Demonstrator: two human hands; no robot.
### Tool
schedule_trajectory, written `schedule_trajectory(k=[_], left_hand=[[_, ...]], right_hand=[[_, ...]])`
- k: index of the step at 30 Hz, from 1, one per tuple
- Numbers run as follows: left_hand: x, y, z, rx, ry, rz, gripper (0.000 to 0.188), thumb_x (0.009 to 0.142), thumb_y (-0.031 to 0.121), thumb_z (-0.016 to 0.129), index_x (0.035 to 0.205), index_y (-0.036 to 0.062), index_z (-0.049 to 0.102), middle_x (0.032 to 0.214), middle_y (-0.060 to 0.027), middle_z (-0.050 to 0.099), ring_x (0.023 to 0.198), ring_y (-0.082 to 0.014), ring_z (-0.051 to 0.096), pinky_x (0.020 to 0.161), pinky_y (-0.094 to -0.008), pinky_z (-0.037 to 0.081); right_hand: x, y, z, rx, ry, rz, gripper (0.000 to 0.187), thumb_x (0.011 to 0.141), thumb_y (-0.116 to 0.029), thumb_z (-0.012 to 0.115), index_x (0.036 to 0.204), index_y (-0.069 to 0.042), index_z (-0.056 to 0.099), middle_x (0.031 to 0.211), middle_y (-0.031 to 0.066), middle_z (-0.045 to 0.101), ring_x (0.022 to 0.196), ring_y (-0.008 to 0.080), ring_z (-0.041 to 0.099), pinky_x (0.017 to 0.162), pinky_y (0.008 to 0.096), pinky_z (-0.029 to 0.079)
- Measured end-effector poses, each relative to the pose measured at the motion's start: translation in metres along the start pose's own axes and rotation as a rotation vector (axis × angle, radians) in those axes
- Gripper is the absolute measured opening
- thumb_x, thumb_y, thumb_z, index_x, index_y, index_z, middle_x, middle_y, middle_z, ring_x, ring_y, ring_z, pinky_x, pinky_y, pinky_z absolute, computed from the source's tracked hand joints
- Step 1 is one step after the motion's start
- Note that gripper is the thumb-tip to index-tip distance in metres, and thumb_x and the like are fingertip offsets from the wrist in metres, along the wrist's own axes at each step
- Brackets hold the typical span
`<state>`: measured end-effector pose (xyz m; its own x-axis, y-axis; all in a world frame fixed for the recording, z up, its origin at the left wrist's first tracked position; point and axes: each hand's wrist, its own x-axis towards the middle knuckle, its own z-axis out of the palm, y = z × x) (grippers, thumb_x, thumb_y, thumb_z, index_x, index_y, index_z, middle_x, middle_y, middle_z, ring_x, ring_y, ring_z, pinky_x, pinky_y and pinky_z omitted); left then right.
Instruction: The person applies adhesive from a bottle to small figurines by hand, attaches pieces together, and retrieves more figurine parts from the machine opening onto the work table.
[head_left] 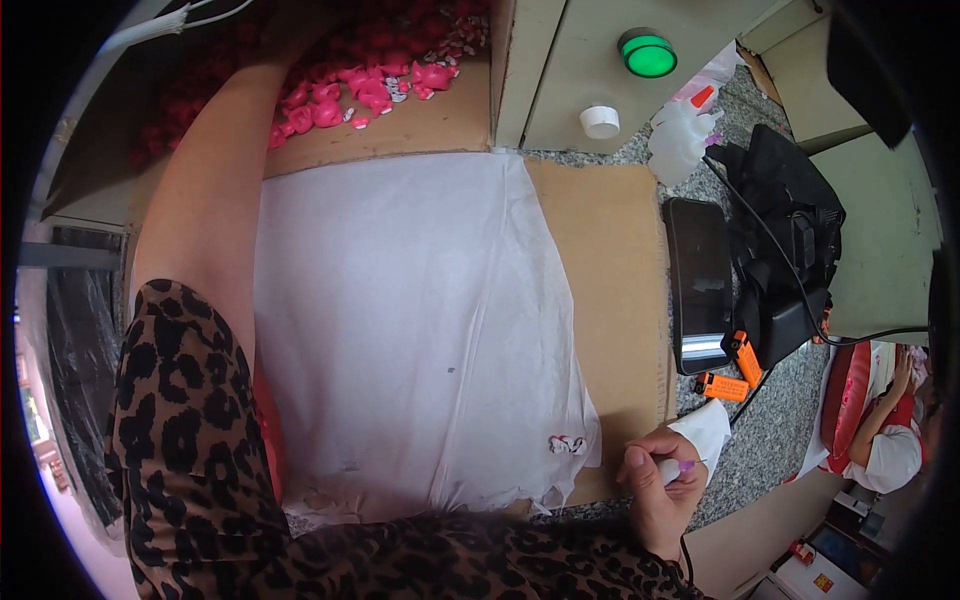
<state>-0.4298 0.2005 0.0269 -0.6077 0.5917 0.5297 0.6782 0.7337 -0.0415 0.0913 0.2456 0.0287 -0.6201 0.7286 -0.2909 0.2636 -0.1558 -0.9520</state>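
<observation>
My left arm stretches to the far left, where my left hand (287,32) is among many glossy pink figure-like pieces (370,92) in a dim recess. Shadow hides its fingers. At the near right, my right hand (660,500) is closed around a small white dispenser bottle (669,471) with a purple needle tip. Just left of that hand, a small white piece with dark and pink marks (567,444) lies on a white sheet (400,290). A folded white cloth or paper (708,432) sits right behind the hand.
Brown cardboard (610,260) lies under the sheet. To the right are a dark phone (700,285), two orange lighters (722,386), a black bag (790,220) and a cable. A panel carries a green button (648,54) and a white knob (600,122). Another person (885,440) sits far right.
</observation>
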Motion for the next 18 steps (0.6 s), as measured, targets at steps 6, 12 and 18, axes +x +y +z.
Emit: schedule_trajectory(k=[6, 12, 18], left_hand=[[-0.014, 0.001, -0.017, -0.178, 0.015, 0.108, 0.044, 0.069, 0.029, 0.056, 0.108, 0.0101, 0.053, 0.105, -0.0185, 0.054, 0.096, -0.031, 0.052, 0.084, -0.0413, 0.041], [-0.013, 0.021, -0.035, -0.08, -0.107, -0.208, 0.04, 0.07, 0.031, 0.054, 0.105, 0.012, 0.055, 0.104, -0.0175, 0.054, 0.092, -0.0323, 0.054, 0.079, -0.042, 0.043], [-0.011, -0.028, -0.001, -0.214, 0.197, 0.035, 0.046, 0.072, 0.036, 0.057, 0.109, 0.009, 0.051, 0.1, -0.0133, 0.056, 0.094, -0.0314, 0.052, 0.083, -0.0388, 0.04]], right_hand=[[0.006, 0.001, 0.014, -0.525, -0.167, -0.477, 0.033, 0.06, 0.002, 0.067, 0.092, -0.006, 0.061, 0.074, 0.0062, 0.053, 0.057, 0.0144, 0.051, 0.052, 0.0223, 0.039], [0.013, -0.005, 0.023, -0.8, -0.269, -0.593, 0.037, 0.052, -0.003, 0.069, 0.089, -0.008, 0.062, 0.074, 0.004, 0.053, 0.063, 0.0205, 0.054, 0.052, 0.029, 0.042], [0.012, -0.002, 0.02, -0.787, -0.224, -0.637, 0.031, 0.052, -0.003, 0.069, 0.082, -0.007, 0.061, 0.074, 0.0054, 0.054, 0.064, 0.0228, 0.055, 0.052, 0.0303, 0.042]])
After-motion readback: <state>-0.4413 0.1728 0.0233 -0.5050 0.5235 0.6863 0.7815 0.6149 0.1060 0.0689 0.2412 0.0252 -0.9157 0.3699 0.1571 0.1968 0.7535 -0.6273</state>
